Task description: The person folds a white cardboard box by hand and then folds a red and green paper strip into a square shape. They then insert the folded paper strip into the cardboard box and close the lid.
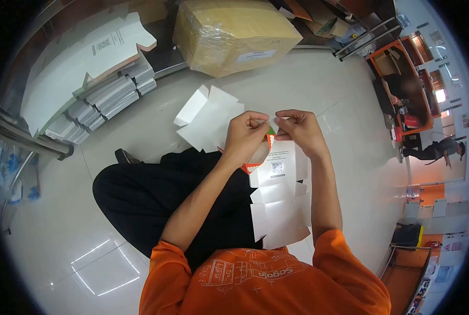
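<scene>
My left hand (246,137) pinches a small orange, white and green piece (270,140) near its green tip; part of that piece hangs below the palm. Close beside it, my right hand (299,132) has thumb and forefinger pressed together at a small pale bit by the same tip. An unfolded white carton (281,197) with a printed code lies over my lap, its upper end under my right hand. Another white carton (213,118), partly folded, rests on the floor beyond my left hand.
Stacks of flat white cartons (111,97) stand at the upper left. A large wrapped cardboard box (234,37) sits at the top. Metal racks edge the floor. At the right, one person (402,89) is by an orange shelf and another person (441,151) is farther off.
</scene>
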A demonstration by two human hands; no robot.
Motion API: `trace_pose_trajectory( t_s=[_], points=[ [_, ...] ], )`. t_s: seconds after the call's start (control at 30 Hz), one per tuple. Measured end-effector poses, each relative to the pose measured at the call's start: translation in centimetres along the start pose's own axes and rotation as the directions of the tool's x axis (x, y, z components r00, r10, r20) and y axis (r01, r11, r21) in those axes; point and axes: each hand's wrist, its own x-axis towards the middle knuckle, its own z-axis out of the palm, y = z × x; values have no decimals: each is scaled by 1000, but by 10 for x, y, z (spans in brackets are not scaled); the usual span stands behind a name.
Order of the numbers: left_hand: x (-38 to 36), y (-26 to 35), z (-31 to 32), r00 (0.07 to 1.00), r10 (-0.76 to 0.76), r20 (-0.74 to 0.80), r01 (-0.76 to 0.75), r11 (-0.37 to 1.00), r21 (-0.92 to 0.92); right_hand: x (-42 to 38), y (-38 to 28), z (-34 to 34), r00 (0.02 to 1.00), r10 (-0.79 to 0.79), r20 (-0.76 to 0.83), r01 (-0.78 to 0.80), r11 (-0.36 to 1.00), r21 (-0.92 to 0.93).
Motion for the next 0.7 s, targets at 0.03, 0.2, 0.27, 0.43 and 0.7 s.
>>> trace_pose_trajectory(
  t_s=[0.03, 0.2, 0.27, 0.43, 0.7],
  points=[
    [2, -4, -3, 996, -87, -5, 86, 993, -78, -2, 2, 1, 1000, 1, 3, -1, 1000, 0],
    [9, 1, -13, 978, -205, -27, 202, 976, -80, 2, 5, 16, 996, -56, -73, 58, 998, 29],
    [9, 5, -18, 997, -41, -72, 37, 998, -47, 14, -2, 22, 999, -40, 10, 39, 998, 41],
    [13, 11, -31, 989, 96, -116, -87, 993, 77, 45, -29, 35, 954, 107, 279, -27, 961, -277],
    [19, 19, -55, 982, -15, -186, 13, 1000, -12, 83, -60, 55, 915, 91, 393, 118, 872, -475]
  ],
)
